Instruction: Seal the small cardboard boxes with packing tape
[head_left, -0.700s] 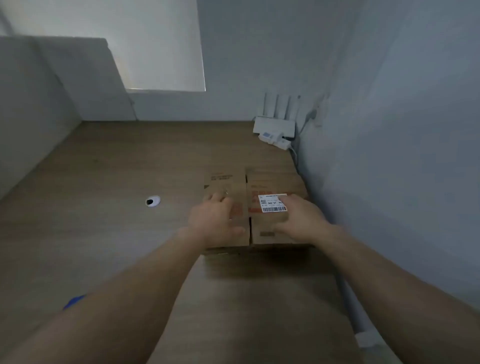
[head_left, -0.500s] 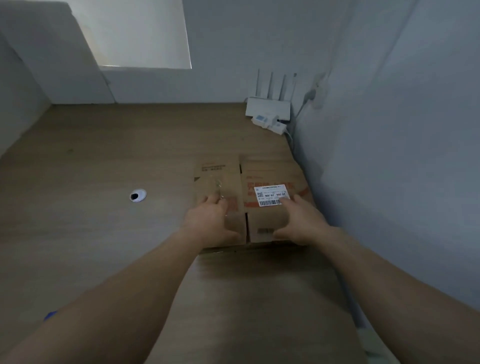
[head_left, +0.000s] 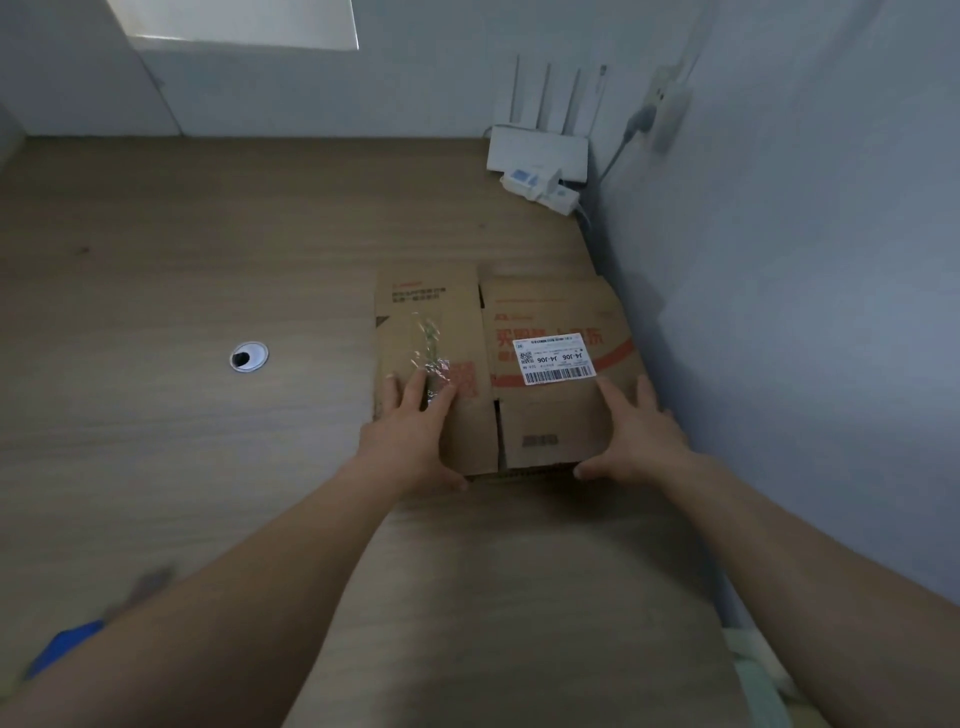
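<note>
A brown cardboard box (head_left: 550, 415) sits on the wooden desk near the right wall, its two top flaps folded down with a gap between them. A white barcode label (head_left: 553, 358) is on the right flap; a strip of old clear tape (head_left: 428, 343) clings to the left flap. My left hand (head_left: 415, 436) lies flat on the left flap, fingers straight, thumb at the near edge. My right hand (head_left: 636, 436) presses the right flap's near corner, fingers spread and straight. No tape roll is in view.
A white router (head_left: 537, 156) with antennas and a power strip (head_left: 540, 187) stand at the back right corner. A round cable hole (head_left: 249, 356) is in the desk (head_left: 182, 260) to the left. A blue object (head_left: 62, 649) lies at the lower left. The wall runs close on the right.
Both hands have slid back toward me along the flaps, to the box's near edge. The camera has tilted down and closer.
</note>
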